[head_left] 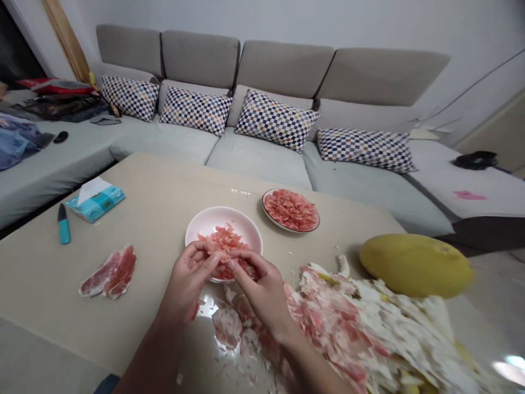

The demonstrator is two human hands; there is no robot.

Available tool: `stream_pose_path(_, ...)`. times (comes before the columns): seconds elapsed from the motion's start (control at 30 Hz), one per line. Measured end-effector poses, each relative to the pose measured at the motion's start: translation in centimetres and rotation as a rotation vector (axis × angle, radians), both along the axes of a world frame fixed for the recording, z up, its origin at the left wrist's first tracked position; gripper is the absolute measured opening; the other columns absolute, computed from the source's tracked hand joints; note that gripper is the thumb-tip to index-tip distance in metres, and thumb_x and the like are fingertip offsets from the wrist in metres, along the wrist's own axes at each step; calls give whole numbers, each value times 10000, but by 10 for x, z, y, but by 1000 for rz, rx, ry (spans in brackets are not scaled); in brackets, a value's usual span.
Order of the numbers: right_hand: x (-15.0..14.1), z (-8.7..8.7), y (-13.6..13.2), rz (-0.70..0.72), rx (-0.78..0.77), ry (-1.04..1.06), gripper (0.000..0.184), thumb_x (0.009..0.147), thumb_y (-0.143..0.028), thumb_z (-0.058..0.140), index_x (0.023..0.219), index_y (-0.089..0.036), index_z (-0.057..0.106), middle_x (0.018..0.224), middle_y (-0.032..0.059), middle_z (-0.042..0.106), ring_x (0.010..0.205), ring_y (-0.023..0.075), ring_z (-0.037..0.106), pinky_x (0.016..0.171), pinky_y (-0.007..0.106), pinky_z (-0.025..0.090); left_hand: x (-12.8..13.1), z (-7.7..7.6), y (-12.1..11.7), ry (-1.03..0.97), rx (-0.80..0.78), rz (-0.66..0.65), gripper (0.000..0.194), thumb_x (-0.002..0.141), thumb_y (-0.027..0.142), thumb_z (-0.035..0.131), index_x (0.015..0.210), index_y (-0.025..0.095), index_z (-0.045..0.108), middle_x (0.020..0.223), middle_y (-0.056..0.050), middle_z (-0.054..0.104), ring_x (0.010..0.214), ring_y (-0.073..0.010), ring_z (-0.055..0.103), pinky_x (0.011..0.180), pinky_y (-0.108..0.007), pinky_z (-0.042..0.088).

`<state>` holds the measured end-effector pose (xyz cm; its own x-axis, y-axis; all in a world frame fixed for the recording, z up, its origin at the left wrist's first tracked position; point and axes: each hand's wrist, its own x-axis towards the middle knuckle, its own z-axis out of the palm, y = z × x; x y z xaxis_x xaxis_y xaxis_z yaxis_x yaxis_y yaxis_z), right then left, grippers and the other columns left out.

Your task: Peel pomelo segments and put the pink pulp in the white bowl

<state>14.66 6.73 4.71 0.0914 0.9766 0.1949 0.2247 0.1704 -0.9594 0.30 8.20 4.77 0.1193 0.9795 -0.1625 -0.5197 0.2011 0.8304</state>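
Note:
My left hand [191, 282] and my right hand [260, 284] meet over the near side of a white bowl [197, 224]. Between their pinched fingertips is a small piece of pink pomelo flesh [221, 255], partly covered by the fingers. Loose pomelo pulp [229, 238] lies in the bowl below. Behind it to the right, a dark-rimmed plate [280, 223] carries a heap of the same pulp [290, 208]. Two joined pomelo segments [110, 273], still in pale membrane, rest on the table left of my hands.
A pile of peel and membranes [369, 323] spreads at the right, with a whole yellow-green pomelo [414, 265] behind it. On the left are a teal-handled knife [64, 225] and a tissue pack [98, 201]. Membrane scraps [227, 327] lie below the bowl. A sofa [258, 158] stands beyond the table.

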Motion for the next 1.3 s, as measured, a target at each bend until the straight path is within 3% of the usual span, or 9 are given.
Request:
stream_pose_path(0.23, -1, 1, 1, -81, 98, -75, 46, 832, -247, 696, 844, -230, 737, 846, 38, 753, 764, 209, 687, 746, 325, 535, 3, -6, 0, 205, 108, 103, 310, 722, 226, 774, 1001, 199, 642, 1000, -41, 694, 970, -172, 667, 888, -272, 526)
stream_pose_path(0.67, 1, 1, -4, -101, 306, -322, 118, 816, -136, 626, 807, -220, 709, 765, 33, 743, 657, 178, 659, 645, 293, 501, 7, -12, -4, 334, 253, 89, 107, 721, 199, 760, 820, 183, 723, 938, -43, 679, 889, -186, 683, 831, -283, 567)
stream_pose_path(0.8, 1, 6, -4, -118, 229, -258, 107, 768, -135, 625, 719, -212, 680, 682, 12, 695, 606, 165, 619, 608, 272, 475, 8, -7, -4, 288, 183, 72, 136, 685, 229, 785, 793, 182, 716, 859, -41, 715, 822, -192, 698, 782, -299, 586)
stream_pose_path(1.0, 6, 12, -2, 33, -110, 70, 70, 754, -228, 646, 704, -191, 678, 671, 2, 670, 610, 155, 595, 584, 244, 460, 2, 8, -7, 219, 21, -34, 195, 653, 285, 819, 796, 201, 718, 774, -44, 735, 776, -219, 707, 654, -294, 601)
stream_pose_path(1.17, 11, 11, 0, 70, -193, 139, 125, 734, -289, 687, 690, -174, 662, 626, -9, 622, 561, 126, 522, 544, 230, 397, -3, 9, -5, 55, -63, -146, 224, 634, 288, 846, 791, 195, 716, 683, -18, 694, 710, -176, 688, 622, -247, 585)
stream_pose_path(1.3, 12, 12, 0, 92, -231, 187, 171, 732, -333, 705, 706, -171, 661, 631, 0, 626, 557, 124, 509, 535, 231, 387, -6, 0, -2, -101, -118, -221, 180, 681, 214, 829, 819, 177, 719, 772, -13, 711, 688, -92, 669, 671, -155, 556)
